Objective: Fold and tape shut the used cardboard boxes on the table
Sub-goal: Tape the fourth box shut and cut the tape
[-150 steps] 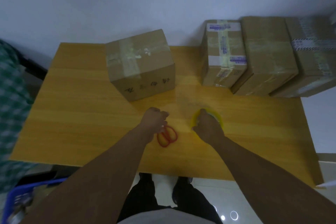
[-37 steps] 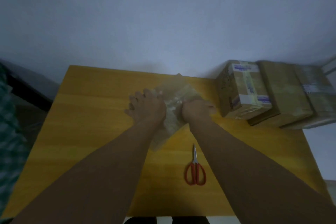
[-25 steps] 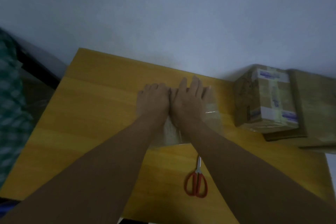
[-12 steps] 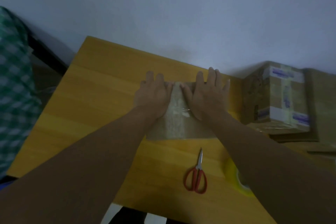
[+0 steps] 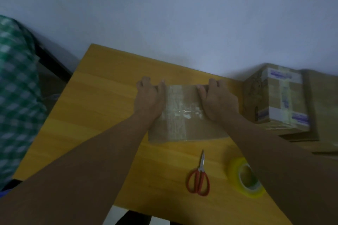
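Gripping the cardboard box [image 5: 186, 115] mid-table with both hands: left hand [image 5: 149, 98] at its 10 o'clock corner, right hand [image 5: 218, 102] at its 2 o'clock corner, fingers of each bent over the far edge, palms down on the taped top.

Plenty of bare wooden table [image 5: 102, 97] from 9 o'clock out to the left edge. Only a narrow strip at 12 o'clock before the wall. Tight at 3 o'clock, with the stack of taped boxes [image 5: 279, 97] just beside the right hand. At 6 o'clock, apart from the box, red-handled scissors [image 5: 198, 179]; at 5 o'clock, a yellow tape roll [image 5: 245, 179] near the front edge.

Fingertips out of sight behind the far edge. Tape roll partly covered by the right forearm. Stack cut off at the frame's right. Label print unreadable in the dim light. Green checked cloth [image 5: 16, 97] at far left blurred.

Half a second ago, hands flat with fingers straight and closer to the middle tape strip; now spread wider and curled.
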